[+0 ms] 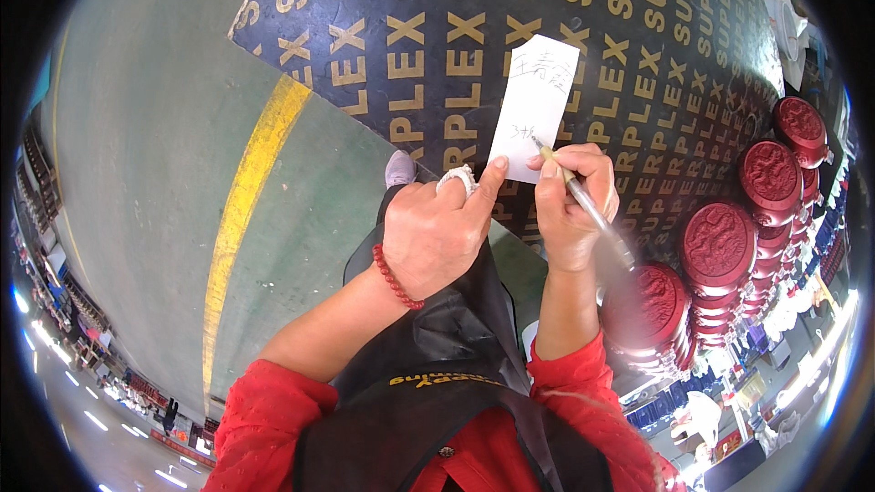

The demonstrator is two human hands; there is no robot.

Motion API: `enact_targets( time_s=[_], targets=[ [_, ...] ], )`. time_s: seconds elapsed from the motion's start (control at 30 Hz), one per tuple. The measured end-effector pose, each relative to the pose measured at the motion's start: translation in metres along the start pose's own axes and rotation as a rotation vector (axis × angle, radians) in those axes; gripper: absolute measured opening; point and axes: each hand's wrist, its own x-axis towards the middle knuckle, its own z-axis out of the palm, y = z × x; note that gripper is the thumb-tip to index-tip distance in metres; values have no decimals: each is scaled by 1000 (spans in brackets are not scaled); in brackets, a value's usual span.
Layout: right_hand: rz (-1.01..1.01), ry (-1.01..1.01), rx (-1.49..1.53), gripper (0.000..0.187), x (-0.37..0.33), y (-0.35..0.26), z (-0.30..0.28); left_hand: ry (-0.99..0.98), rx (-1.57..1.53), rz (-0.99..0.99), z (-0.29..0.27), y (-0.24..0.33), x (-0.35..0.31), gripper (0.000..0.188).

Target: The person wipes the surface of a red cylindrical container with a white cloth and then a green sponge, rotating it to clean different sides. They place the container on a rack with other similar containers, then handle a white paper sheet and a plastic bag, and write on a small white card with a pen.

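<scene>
A narrow white paper slip (530,102) with handwritten marks lies on a dark board printed with gold lettering (419,55). My left hand (436,232) is closed, its thumb pressing the slip's lower left corner. A white looped band (458,180) sits around a finger of that hand; whether it is tape or cord I cannot tell. In my right hand (574,210), a pen (591,203) with a clear barrel is pinched, its tip touching the slip just below the middle. The right hand's edge rests by the slip's lower right corner.
Stacks of dark red round lids with raised relief (718,244) stand along the board's right side, close to my right forearm. A white container (786,23) is at the far right. Green floor with a yellow stripe (241,210) stretches to the left.
</scene>
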Motion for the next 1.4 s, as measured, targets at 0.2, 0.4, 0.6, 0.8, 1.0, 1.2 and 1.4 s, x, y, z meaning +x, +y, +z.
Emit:
enact_targets(
  time_s=[0.2,0.4,0.6,0.8,1.0,1.2,1.4],
  targets=[
    [2,22,-21,20,-1,1,1,4,13,-1,0,0,1,53],
    [66,44,5,22,-3,-1,3,-8,11,0,0,0,1,50],
    [32,34,-38,21,-4,3,2,-2,3,1,0,-1,1,52],
    [-76,38,-19,10,-2,-15,-3,-37,99,24,-2,-2,1,49],
    [-171,41,105,14,-39,-73,-44,-60,116,143,8,-3,-4,40],
    [69,278,30,28,-124,-121,-191,-324,225,107,-2,3,3,45],
    [514,1044,-289,24,-296,-48,-417,-450,393,97,-10,3,11,47]
  ],
)
